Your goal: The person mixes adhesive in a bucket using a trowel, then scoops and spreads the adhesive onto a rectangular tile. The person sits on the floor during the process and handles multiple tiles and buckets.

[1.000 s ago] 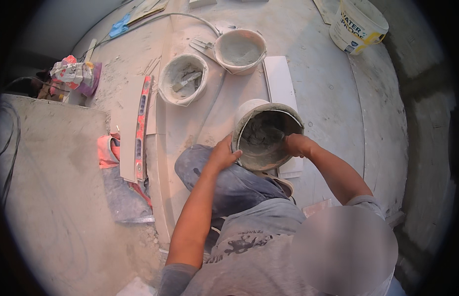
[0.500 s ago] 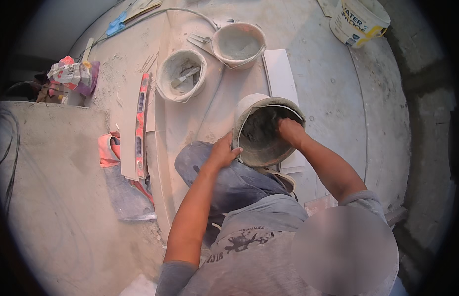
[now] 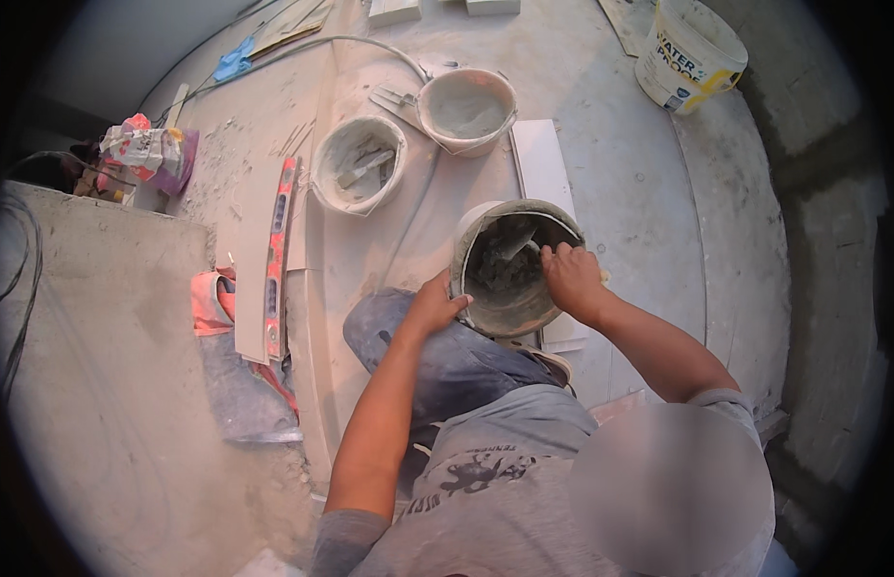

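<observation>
A bucket [image 3: 512, 317] lies tilted in front of my knee, its mouth toward me and grey wet mortar [image 3: 500, 269] inside. My left hand [image 3: 435, 306] is closed on the bucket's left rim, thumb over the edge. At the right side of the mouth, my right hand [image 3: 574, 279] is closed round the handle of a trowel. The trowel's blade [image 3: 517, 242] shows inside, smeared with mortar. Part of the handle is hidden by my fingers.
Beyond stand a bucket [image 3: 334, 159] with a tool inside and a bucket [image 3: 466, 146] of grey liquid, a notched tool [image 3: 394, 97] beside it. A red spirit level [image 3: 274, 274] rests on boards at left. White tiles [image 3: 543, 159] lie behind my bucket; a white pail [image 3: 658, 72] stands far right.
My right hand has drawn back from deep inside the bucket to its rim, and the trowel blade now shows. My left hand keeps its hold. The view has shifted slightly.
</observation>
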